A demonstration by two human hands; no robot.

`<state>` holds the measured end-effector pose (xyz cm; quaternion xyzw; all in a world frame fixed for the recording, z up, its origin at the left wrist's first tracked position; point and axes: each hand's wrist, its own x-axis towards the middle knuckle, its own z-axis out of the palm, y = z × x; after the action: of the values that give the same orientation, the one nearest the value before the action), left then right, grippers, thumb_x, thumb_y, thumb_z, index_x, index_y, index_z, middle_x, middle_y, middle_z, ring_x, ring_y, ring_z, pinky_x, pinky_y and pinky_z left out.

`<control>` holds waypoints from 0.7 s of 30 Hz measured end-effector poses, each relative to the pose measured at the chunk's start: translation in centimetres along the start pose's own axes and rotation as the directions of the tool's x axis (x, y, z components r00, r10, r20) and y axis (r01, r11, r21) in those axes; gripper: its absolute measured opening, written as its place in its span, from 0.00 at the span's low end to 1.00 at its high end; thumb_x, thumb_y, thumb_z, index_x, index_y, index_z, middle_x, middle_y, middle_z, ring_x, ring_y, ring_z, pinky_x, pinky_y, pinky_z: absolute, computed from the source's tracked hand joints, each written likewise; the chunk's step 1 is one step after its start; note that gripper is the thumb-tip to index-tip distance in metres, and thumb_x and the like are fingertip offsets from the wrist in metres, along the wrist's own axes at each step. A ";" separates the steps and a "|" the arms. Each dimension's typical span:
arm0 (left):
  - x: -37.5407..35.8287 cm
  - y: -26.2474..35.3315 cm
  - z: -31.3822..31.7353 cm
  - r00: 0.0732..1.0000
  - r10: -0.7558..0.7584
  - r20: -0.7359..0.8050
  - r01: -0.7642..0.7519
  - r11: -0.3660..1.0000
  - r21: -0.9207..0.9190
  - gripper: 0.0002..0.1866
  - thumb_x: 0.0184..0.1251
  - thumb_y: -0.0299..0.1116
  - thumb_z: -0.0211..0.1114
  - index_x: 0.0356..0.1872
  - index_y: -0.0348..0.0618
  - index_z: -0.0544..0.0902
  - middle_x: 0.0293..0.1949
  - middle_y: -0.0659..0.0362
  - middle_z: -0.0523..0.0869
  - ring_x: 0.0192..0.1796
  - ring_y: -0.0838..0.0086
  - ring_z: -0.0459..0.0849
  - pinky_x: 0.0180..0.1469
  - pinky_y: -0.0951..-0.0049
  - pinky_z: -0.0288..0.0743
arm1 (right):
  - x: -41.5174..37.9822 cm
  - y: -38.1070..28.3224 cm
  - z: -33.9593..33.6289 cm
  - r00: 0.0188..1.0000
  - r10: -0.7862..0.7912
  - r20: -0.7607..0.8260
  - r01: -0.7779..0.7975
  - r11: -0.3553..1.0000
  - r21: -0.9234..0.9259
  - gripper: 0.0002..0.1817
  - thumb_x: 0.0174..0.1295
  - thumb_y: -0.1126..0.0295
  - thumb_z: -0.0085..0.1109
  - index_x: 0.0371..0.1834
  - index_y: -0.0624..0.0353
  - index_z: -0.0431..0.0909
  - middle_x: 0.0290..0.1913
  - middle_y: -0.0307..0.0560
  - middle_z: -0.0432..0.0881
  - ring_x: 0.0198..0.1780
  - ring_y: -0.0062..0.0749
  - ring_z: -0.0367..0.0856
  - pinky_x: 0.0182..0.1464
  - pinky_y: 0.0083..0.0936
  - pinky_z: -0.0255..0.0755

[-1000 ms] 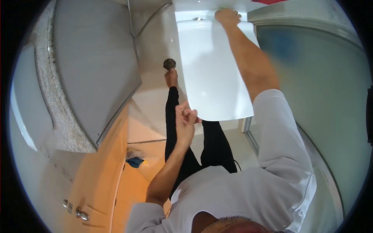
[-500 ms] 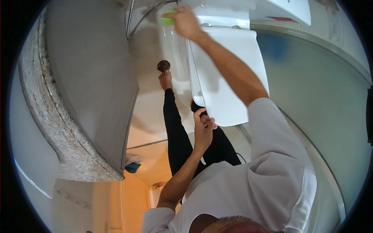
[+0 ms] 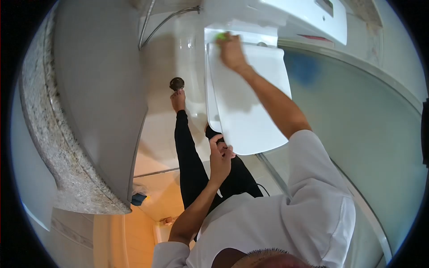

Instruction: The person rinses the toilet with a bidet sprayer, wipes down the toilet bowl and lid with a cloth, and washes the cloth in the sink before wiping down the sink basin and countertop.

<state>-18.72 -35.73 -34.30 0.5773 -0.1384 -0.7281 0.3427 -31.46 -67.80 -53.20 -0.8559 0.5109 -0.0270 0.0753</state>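
toilet (image 3: 212, 105): partly covered by the tilted lid (image 3: 257, 107) | left hand (image 3: 220, 166): fingers curled, lid's front corner seemingly pinched | green pad (image 3: 220, 36): held near hinge end by right hand (image 3: 233, 52), finger spacing blurred, cannot be told | risk: lid could be dropped if corner grip is slackened

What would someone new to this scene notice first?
Probably the big white toilet lid, front and center, with the left hand at its front edge. Then the right hand near its hinges, with something bright green at its fingers.
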 end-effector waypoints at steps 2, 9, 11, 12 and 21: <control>0.0 0.7 0.3 0.999 -0.040 -0.004 0.040 0.999 -0.002 0.24 0.79 0.22 0.58 0.69 0.38 0.59 0.38 0.57 0.81 0.38 0.76 0.86 0.44 0.75 0.86 | 0.9 -5.5 -3.4 0.998 -0.054 0.045 0.037 0.947 0.320 0.23 0.57 0.81 0.52 0.54 0.54 0.86 0.61 0.54 0.81 0.64 0.50 0.72 0.68 0.48 0.66; -0.7 0.9 0.9 1.000 0.001 -0.022 -0.003 0.996 -0.092 0.24 0.79 0.24 0.61 0.68 0.39 0.61 0.38 0.60 0.82 0.39 0.78 0.86 0.44 0.75 0.87 | -7.8 17.1 -2.4 0.983 0.156 0.093 -0.125 0.955 -0.270 0.20 0.69 0.68 0.49 0.60 0.50 0.84 0.64 0.51 0.84 0.68 0.46 0.79 0.74 0.54 0.62; -0.5 0.9 0.8 1.000 0.015 -0.016 -0.016 0.997 -0.078 0.24 0.79 0.25 0.61 0.69 0.38 0.61 0.38 0.59 0.82 0.39 0.78 0.85 0.44 0.75 0.86 | -10.8 23.7 -5.3 0.885 0.327 0.331 -0.084 0.813 -0.576 0.21 0.66 0.66 0.55 0.62 0.42 0.84 0.64 0.49 0.84 0.67 0.42 0.79 0.69 0.45 0.65; -0.6 0.9 0.7 1.000 0.020 -0.009 -0.021 0.998 -0.063 0.25 0.79 0.25 0.61 0.69 0.38 0.60 0.39 0.58 0.82 0.39 0.78 0.84 0.44 0.76 0.85 | -11.2 24.9 -7.8 0.810 0.443 0.385 -0.165 0.801 -0.576 0.22 0.66 0.67 0.56 0.64 0.41 0.83 0.64 0.50 0.83 0.67 0.44 0.79 0.69 0.46 0.67; -0.8 1.9 1.1 0.996 -0.059 -0.061 0.058 0.998 -0.009 0.25 0.77 0.27 0.64 0.68 0.42 0.64 0.37 0.61 0.83 0.41 0.78 0.86 0.46 0.73 0.86 | -6.7 21.1 -5.3 0.942 -0.115 0.316 0.120 0.993 0.005 0.23 0.68 0.73 0.56 0.66 0.43 0.82 0.68 0.54 0.79 0.73 0.50 0.72 0.73 0.44 0.68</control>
<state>-19.02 -36.78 -32.24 0.6021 -0.1084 -0.7201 0.3273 -53.67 -72.26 -51.10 -0.8787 0.4405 0.1095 0.1480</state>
